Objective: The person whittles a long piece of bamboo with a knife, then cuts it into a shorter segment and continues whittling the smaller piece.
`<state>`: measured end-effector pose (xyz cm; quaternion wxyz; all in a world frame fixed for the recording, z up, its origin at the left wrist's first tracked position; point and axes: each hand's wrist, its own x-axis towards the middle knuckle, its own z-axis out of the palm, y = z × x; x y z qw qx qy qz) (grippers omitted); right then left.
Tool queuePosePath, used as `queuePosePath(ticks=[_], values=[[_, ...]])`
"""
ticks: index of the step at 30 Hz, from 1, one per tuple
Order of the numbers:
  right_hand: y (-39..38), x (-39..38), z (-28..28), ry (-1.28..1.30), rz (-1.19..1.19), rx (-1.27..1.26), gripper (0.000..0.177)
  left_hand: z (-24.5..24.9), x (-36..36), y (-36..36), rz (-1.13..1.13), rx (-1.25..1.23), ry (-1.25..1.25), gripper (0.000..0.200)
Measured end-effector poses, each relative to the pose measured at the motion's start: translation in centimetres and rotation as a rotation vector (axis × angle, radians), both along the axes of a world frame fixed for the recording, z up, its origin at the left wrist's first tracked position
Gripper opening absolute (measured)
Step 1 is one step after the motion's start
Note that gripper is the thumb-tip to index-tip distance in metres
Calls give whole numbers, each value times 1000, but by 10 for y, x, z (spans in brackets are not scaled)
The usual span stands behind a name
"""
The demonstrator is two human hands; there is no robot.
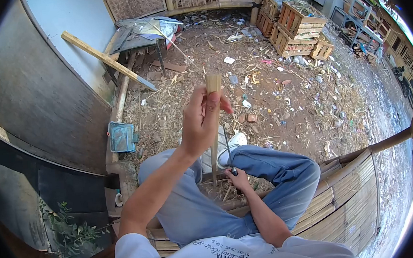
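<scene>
My left arm rises from seven o'clock, and my left hand (201, 124) is wrapped around the upright bamboo strip (212, 84) near its top. At its five o'clock, my right hand (239, 179) is closed on what looks like a knife (227, 149), blade toward twelve.

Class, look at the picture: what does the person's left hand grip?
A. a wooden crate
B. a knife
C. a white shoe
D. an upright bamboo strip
D: the left hand is closed around the bamboo strip near its top, while the right hand, lower down, holds the knife.
</scene>
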<state>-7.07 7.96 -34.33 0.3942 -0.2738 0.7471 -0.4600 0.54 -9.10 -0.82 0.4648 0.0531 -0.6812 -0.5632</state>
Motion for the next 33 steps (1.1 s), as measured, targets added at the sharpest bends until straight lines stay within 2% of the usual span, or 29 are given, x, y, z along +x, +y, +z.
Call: queuePosePath(ticks=[1,3,5,7,9,12,15,19,24,26,29,33], values=[[0,1,12,86,-2,-60,23,-3,8,8,32,-70,-29,21],[-1,3,55,-1,-83,-47,25,-11,24,23,56,-118,-85,16],[2,4,118,-81,-93,-43,30,-18,38,35,84,-274,-170,13],[9,8,172,-88,-83,-100,31,-24,47,45,84,-269,-205,12],[19,13,203,-180,-86,-203,30,-19,57,55,152,-489,-284,14],[36,21,239,-215,-45,-240,25,-15,68,66,161,-478,-358,16],[50,32,256,-307,-59,-318,34,-19,75,79,221,-447,-429,17],[62,40,269,-388,7,-231,32,-34,82,87,283,-404,-456,16],[66,47,282,-226,84,-142,31,-43,90,87,298,-340,-518,17],[67,50,286,-49,144,-154,30,-46,93,84,326,-418,-418,18],[67,56,299,-18,220,-183,29,-43,99,90,437,-478,-410,22],[60,71,287,52,279,-293,29,-58,114,97,473,-436,-338,25]])
